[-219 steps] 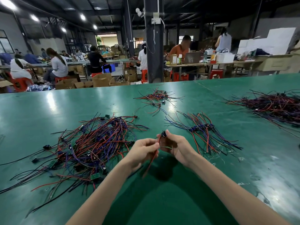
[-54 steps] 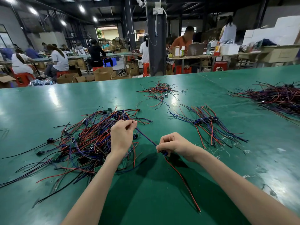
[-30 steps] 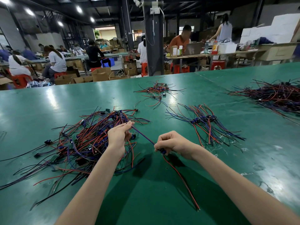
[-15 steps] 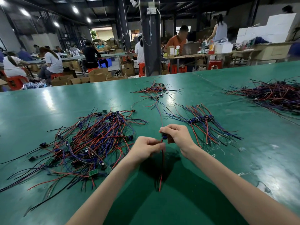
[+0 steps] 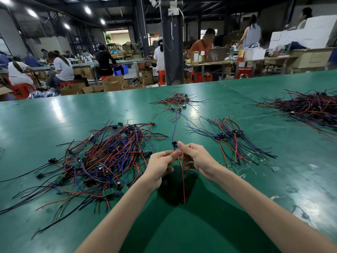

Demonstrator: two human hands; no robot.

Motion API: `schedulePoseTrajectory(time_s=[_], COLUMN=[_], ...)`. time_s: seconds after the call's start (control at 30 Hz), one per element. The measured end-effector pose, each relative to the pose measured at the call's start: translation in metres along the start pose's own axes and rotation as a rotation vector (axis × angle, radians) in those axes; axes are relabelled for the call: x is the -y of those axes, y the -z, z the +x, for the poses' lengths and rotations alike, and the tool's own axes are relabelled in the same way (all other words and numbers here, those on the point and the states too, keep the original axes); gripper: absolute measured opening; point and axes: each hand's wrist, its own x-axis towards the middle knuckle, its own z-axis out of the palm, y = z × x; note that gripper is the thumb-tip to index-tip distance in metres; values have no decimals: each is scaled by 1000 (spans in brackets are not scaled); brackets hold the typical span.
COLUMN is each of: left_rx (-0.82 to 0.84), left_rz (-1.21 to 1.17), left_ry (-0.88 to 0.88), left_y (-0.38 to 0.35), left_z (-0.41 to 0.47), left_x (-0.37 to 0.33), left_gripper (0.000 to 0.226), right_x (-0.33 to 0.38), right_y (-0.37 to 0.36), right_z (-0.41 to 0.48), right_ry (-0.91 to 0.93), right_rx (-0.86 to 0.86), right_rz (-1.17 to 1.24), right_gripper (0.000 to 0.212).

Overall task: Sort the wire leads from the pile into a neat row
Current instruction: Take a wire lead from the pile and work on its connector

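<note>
Green bench top [image 5: 209, 230] fills the near half of a busy workshop. Just above it, one wire lead [image 5: 180, 172] is held between both hands. Its small dark connector [image 5: 174, 143] sits at the tip of the right hand [image 5: 197, 158], which appears to pinch it, while the left hand [image 5: 160, 166] pinches the red wire just below. The lead's long axis runs away from the person: blue wire reaches off beyond the connector and red wire hangs back toward the body.

The sorted row [image 5: 228, 134] lies to the right of the grip, its connectors lined up in a slanted string and its wires fanned near and far, roughly parallel to the held lead. The right hand is the nearer one, so placing looks like a sideways carry with little turning. The tangled pile [image 5: 109, 157] lies to the left, beside the left wrist.
</note>
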Motion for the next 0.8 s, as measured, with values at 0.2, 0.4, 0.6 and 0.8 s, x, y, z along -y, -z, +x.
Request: schedulePoseTrajectory(time_s=[0.2,0.4,0.6,0.8], left_rx=[-9,4,6,-37], left_rz=[-56,-154,-183,42], left_ry=[-9,51,44,-116], left_y=[5,9,8,7], left_z=[4,7,7,4], left_x=[-2,-3,-4,-1], left_gripper=[12,7,9,16], right_x=[-3,-3,-5,-7], right_y=[-1,-2,0,-2], right_z=[-5,-6,-4,-5], right_ry=[-60,-91,-128,-59], right_rx=[143,199,165,125], right_rz=[-114,-46,9,-15], right_gripper=[23,23,18,25])
